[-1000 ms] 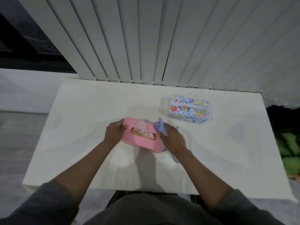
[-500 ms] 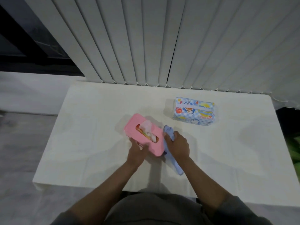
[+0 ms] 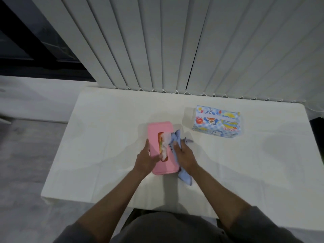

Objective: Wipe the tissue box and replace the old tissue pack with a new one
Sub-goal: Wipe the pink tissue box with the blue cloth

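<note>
A pink tissue box (image 3: 158, 132) lies on the white table (image 3: 105, 137), its long side pointing away from me. White tissue sticks out of its top slot. My left hand (image 3: 146, 161) grips the box's near left side. My right hand (image 3: 185, 156) presses a light blue cloth (image 3: 176, 138) against the box's right side; the cloth's tail (image 3: 185, 178) hangs out below my palm. A new tissue pack (image 3: 217, 121) with blue cartoon print sits apart at the back right.
White vertical blinds (image 3: 175, 50) hang right behind the table's far edge. A dark window (image 3: 26, 41) is at the left. The table's near edge runs just in front of my lap.
The pink box has been turned from lying crosswise to lengthwise. My left hand shifted from its left end to its near left side. The cloth hand stays on the box's right.
</note>
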A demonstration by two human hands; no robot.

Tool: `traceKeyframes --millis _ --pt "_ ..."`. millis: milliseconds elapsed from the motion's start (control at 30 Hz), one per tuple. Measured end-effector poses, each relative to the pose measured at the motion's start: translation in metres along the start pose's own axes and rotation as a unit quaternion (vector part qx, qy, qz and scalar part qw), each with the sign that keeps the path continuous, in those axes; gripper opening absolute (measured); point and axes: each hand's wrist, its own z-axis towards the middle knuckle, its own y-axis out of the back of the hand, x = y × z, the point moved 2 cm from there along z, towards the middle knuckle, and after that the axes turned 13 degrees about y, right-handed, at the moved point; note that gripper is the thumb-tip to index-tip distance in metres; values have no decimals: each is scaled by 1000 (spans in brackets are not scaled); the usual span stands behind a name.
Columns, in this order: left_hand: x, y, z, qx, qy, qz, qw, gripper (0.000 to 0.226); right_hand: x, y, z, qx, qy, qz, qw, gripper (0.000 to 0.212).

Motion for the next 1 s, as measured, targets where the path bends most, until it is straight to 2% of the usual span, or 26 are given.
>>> traceKeyframes --millis 200,267,467,533,600,767,900,1000 --pt "-6 1 3 -21 2 25 999 88 12 1 61 28 3 60 998 51" --pt "-5 0 6 -24 9 32 999 89 4 -3 48 14 -13 46 999 46" --pt "-2 0 7 -29 15 38 999 83 -36 -17 -34 -12 -7 -9 1000 55" --pt "-1 -1 9 -32 18 43 998 83 -38 -23 -52 -27 1 -13 1000 46" --pt "0 -2 9 -34 19 47 998 85 -34 -25 -56 -44 8 -14 999 46" --pt "0 -3 9 -35 23 42 998 87 -6 -9 5 -23 49 -61 997 38" --pt "1 -4 12 -33 32 41 998 90 18 2 56 8 48 -60 997 46" --pt "1 -4 14 -37 32 44 998 91 14 0 52 4 41 -58 997 49"
